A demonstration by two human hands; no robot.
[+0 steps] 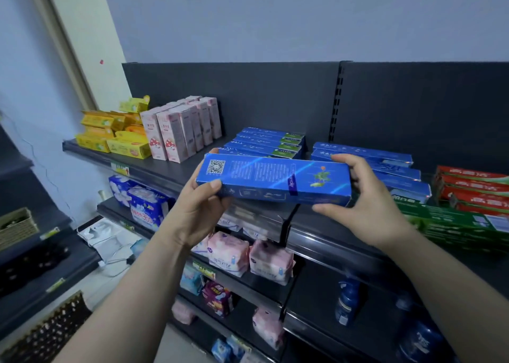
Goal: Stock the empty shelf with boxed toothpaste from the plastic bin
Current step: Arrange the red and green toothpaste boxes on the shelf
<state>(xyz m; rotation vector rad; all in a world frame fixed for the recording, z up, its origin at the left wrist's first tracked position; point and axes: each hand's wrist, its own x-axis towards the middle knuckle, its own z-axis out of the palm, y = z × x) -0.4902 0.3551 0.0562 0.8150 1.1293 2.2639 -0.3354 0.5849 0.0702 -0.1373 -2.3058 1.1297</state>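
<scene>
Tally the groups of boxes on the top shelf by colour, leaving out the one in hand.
yellow group: 1
pink group: 1
blue groups, left and right: 2
red group: 1
green group: 1
Total: 6
Left out: the blue box held by the left hand and right hand.

Toothpaste box [275, 179] in front of the shelf [170, 171], box stacks [270, 142] behind

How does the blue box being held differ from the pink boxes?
The blue box lies nearly level between the left hand and right hand; the pink boxes stand upright on the shelf. The blue box shows a square code; the pink boxes, red mushrooms. Both are cartons.
</scene>
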